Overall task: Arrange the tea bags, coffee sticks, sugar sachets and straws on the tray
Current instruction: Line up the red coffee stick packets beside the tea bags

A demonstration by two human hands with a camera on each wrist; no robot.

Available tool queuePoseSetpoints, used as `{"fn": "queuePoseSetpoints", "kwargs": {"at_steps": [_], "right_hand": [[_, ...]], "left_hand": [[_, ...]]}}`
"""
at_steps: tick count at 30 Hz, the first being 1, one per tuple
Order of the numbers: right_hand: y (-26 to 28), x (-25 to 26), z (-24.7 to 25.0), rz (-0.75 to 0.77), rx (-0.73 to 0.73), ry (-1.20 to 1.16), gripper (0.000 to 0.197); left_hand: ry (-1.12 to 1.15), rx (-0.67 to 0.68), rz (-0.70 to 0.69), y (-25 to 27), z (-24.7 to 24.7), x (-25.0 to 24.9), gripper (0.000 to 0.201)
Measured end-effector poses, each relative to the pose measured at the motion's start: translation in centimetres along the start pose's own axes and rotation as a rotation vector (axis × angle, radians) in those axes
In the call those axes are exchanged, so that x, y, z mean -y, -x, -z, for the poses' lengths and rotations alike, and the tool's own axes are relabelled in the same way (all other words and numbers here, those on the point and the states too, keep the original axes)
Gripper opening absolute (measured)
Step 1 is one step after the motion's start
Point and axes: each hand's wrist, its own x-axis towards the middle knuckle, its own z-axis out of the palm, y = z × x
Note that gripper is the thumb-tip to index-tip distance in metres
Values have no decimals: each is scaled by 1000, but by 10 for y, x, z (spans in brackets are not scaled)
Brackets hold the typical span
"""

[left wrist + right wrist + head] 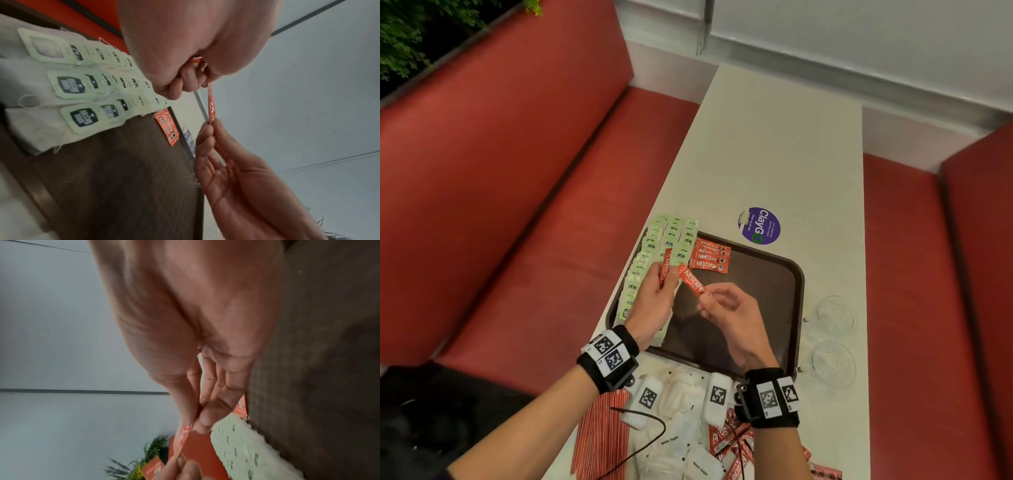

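Above the brown tray [784,274] both hands hold one red coffee stick [690,279]. My left hand [667,274] grips its far end together with a second stick [665,267]. My right hand [709,298] pinches the near end between thumb and fingertips. The left wrist view shows the stick [211,107] stretched between the left hand [180,84] and the right hand [209,129]. Rows of green tea bags [654,253] fill the tray's left side. Several coffee sticks [710,257] lie at its far edge. Sugar sachets [678,442], striped straws [601,438] and loose coffee sticks [732,438] lie on the table near me.
Two clear glass cups [835,315] [832,363] stand right of the tray. A purple sticker [759,225] is on the white table [774,137] beyond it. Red bench seats [517,205] flank the table on both sides. A black cable [650,438] crosses the sachets.
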Motion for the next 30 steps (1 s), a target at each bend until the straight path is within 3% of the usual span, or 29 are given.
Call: {"fn": "queuePoseSetpoints", "kwargs": {"at_steps": [4, 8, 16, 22, 30], "right_hand": [[-21, 7, 23, 120, -173, 269, 16], [-62, -2, 47, 145, -343, 545, 16], [-112, -32, 48, 200, -265, 912, 13], [-110, -38, 41, 199, -330, 1017, 16], [-111, -43, 26, 267, -352, 1209, 29]], "left_hand": [[36, 43, 149, 0, 3, 6, 23], [75, 78, 282, -3, 9, 12, 15], [163, 117, 318, 0, 24, 23, 19], [168, 86, 340, 4, 33, 27, 36], [163, 83, 345, 4, 33, 28, 33]]}}
